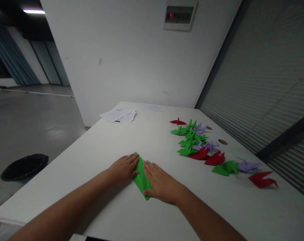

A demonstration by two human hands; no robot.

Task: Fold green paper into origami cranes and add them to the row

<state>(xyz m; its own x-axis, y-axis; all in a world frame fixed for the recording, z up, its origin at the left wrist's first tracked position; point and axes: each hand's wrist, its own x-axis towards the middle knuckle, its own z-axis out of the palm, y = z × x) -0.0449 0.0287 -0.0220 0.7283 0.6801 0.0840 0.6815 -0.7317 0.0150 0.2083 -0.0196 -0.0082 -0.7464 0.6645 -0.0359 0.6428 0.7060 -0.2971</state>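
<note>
Left hand (123, 168) and right hand (160, 182) press flat, grip released, on folded green paper (141, 177).

1. On the white rectangular wall panel (179, 15) above my counter, a small red light glows in the dark display window, but I cannot make out any digit or letter in it.
2. The loose white printed paper sheets (118, 115) at the far end of the white counter (116, 147) carry dark print, too small and blurred for me to read.
3. A single white sheet (153, 108) beside them shows faint lines, also unreadable.
</note>
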